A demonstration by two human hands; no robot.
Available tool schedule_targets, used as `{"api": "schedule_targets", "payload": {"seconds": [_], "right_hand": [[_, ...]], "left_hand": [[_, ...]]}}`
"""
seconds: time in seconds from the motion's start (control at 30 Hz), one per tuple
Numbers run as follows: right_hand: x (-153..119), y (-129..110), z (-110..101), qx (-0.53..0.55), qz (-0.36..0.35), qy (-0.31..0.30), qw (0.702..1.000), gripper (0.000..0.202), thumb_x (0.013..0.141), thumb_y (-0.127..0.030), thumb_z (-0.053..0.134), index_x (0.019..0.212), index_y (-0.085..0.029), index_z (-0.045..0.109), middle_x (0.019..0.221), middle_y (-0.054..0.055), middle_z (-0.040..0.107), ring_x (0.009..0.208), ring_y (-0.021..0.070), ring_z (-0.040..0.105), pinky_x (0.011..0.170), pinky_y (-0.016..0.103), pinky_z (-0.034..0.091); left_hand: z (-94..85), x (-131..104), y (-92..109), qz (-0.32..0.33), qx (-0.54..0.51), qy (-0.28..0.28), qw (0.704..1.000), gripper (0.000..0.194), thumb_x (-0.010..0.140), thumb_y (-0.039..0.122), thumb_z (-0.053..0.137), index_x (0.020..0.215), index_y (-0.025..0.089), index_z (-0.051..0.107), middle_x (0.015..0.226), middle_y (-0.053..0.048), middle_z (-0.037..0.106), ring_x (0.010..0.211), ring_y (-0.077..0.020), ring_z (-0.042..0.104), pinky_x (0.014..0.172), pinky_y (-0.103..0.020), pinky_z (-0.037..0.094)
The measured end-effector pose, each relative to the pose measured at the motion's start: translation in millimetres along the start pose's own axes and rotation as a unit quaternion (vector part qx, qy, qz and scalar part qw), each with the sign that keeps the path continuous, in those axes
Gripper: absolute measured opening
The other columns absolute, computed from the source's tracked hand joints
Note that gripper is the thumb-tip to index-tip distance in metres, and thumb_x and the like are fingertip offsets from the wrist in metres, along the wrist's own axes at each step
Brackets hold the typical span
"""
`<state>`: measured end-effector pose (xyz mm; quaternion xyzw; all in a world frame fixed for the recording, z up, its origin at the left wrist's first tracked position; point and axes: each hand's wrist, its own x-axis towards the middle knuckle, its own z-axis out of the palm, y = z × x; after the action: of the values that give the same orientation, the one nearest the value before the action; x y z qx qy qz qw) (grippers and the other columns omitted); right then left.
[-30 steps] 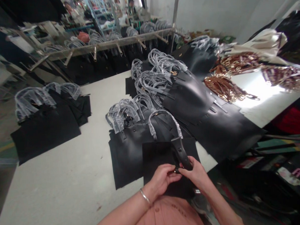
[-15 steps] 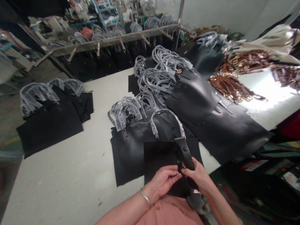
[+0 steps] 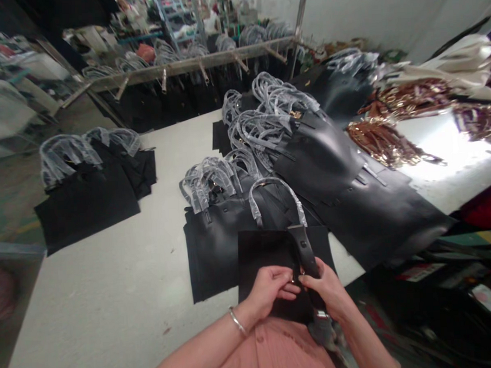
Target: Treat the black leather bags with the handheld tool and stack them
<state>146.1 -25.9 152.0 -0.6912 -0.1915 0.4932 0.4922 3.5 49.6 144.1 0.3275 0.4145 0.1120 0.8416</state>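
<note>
A black bag panel [image 3: 259,254] lies against the table's near edge, in front of my body. Its folded upper edge [image 3: 302,245], with a small slot, runs toward me, and a plastic-wrapped handle [image 3: 299,203] arches beyond it. My right hand [image 3: 326,290] grips this folded edge, thumb on top near a small gold-coloured metal part. Close to its left, my left hand [image 3: 270,288] pinches a small shiny piece at a narrow black strap between thumb and forefinger; the fingers partly cover it, so its kind is unclear. The two hands are slightly apart.
Black panels with wrapped handles [image 3: 213,180] lie just beyond, with a larger pile [image 3: 321,153] to the right. Another stack [image 3: 87,196] is at the left. Brown straps with gold hardware [image 3: 385,140] lie at right. A metal rack [image 3: 191,67] stands behind the white table [image 3: 123,287].
My left hand has turned, its fingers curling more beside the small shiny piece. My right hand keeps its grip on the bag panel. The whole view has shifted slightly.
</note>
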Motion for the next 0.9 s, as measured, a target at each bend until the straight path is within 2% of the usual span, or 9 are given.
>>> {"api": "schedule_targets", "payload": {"seconds": [0.13,0.33,0.4,0.47,0.53,0.6,0.67,0.77,0.9], "right_hand": [[0.8,2.2,3.5,-0.002,0.005,0.006,1.0,0.024,0.062,-0.016,0.068,0.08,-0.019,0.053,0.064,-0.008,0.055,0.053,0.0113,0.05,0.051,0.024,0.041],[-0.5,-1.1,6.8,-0.002,0.009,0.008,1.0,0.022,0.063,-0.016,0.068,0.077,-0.019,0.052,0.06,-0.007,0.054,0.051,0.0112,0.05,0.049,0.024,0.04],[-1.5,-4.7,7.6,0.002,0.007,0.008,1.0,0.021,0.064,-0.016,0.068,0.077,-0.019,0.052,0.06,-0.007,0.054,0.051,0.011,0.05,0.049,0.023,0.04],[-2.1,-8.5,9.0,0.006,0.003,0.009,1.0,0.021,0.064,-0.015,0.067,0.078,-0.019,0.052,0.061,-0.007,0.054,0.052,0.011,0.05,0.049,0.023,0.04],[-2.2,-11.3,10.8,0.011,0.0,0.008,1.0,0.022,0.063,-0.015,0.067,0.08,-0.018,0.053,0.061,-0.007,0.054,0.052,0.0111,0.05,0.049,0.023,0.041],[-1.6,-12.2,11.8,0.016,0.0,0.003,1.0,0.023,0.063,-0.014,0.067,0.082,-0.018,0.053,0.062,-0.007,0.054,0.053,0.0113,0.05,0.05,0.023,0.041],[0.0,-10.9,11.9,0.022,0.004,-0.005,1.0,0.024,0.062,-0.014,0.067,0.083,-0.018,0.054,0.062,-0.007,0.055,0.053,0.0112,0.05,0.05,0.023,0.041],[3.3,-8.0,11.8,0.031,0.014,-0.009,0.999,0.026,0.063,-0.016,0.067,0.084,-0.018,0.054,0.063,-0.007,0.056,0.053,0.0106,0.05,0.05,0.022,0.041],[0.5,-15.5,18.3,0.032,0.01,0.027,0.999,0.026,0.062,-0.013,0.064,0.084,-0.019,0.052,0.067,-0.005,0.06,0.058,0.0124,0.056,0.052,0.021,0.043]], "left_hand": [[-2.6,-0.1,1.3,0.135,0.248,0.026,0.959,0.024,0.089,0.031,0.054,0.09,0.012,0.068,0.074,-0.007,0.066,0.066,-0.0183,0.068,0.052,-0.024,0.053],[-12.0,-2.6,9.4,0.324,0.54,0.02,0.777,0.026,0.094,0.02,0.04,0.091,0.017,0.065,0.081,-0.007,0.066,0.072,-0.0172,0.062,0.069,-0.028,0.047],[-10.3,-3.0,11.2,0.337,0.564,0.033,0.753,0.024,0.094,0.019,0.039,0.09,0.018,0.063,0.082,-0.007,0.064,0.074,-0.0176,0.061,0.069,-0.028,0.045],[-5.7,-1.7,10.6,0.332,0.529,0.056,0.779,0.022,0.094,0.021,0.04,0.086,0.019,0.06,0.08,-0.005,0.063,0.074,-0.0172,0.061,0.068,-0.027,0.043],[-0.7,2.4,7.3,0.288,0.426,0.073,0.855,0.021,0.094,0.028,0.041,0.083,0.019,0.057,0.073,-0.003,0.06,0.068,-0.0156,0.061,0.063,-0.025,0.042],[1.8,9.1,3.0,0.192,0.275,0.08,0.939,0.024,0.092,0.039,0.042,0.083,0.019,0.051,0.069,0.0,0.056,0.054,-0.0127,0.059,0.049,-0.023,0.038],[0.4,15.3,-0.2,0.083,0.138,0.073,0.984,0.03,0.086,0.049,0.047,0.083,0.019,0.046,0.073,0.0,0.056,0.046,-0.0108,0.057,0.039,-0.02,0.029],[-4.9,14.9,-0.7,0.029,0.067,0.038,0.997,0.037,0.079,0.055,0.054,0.084,0.019,0.043,0.079,-0.001,0.056,0.052,-0.0125,0.06,0.038,-0.019,0.028],[-3.0,-4.6,-0.4,0.176,0.23,0.02,0.957,0.029,0.077,0.041,0.064,0.088,0.02,0.049,0.075,0.0,0.058,0.072,-0.0159,0.062,0.06,-0.023,0.045]]}}
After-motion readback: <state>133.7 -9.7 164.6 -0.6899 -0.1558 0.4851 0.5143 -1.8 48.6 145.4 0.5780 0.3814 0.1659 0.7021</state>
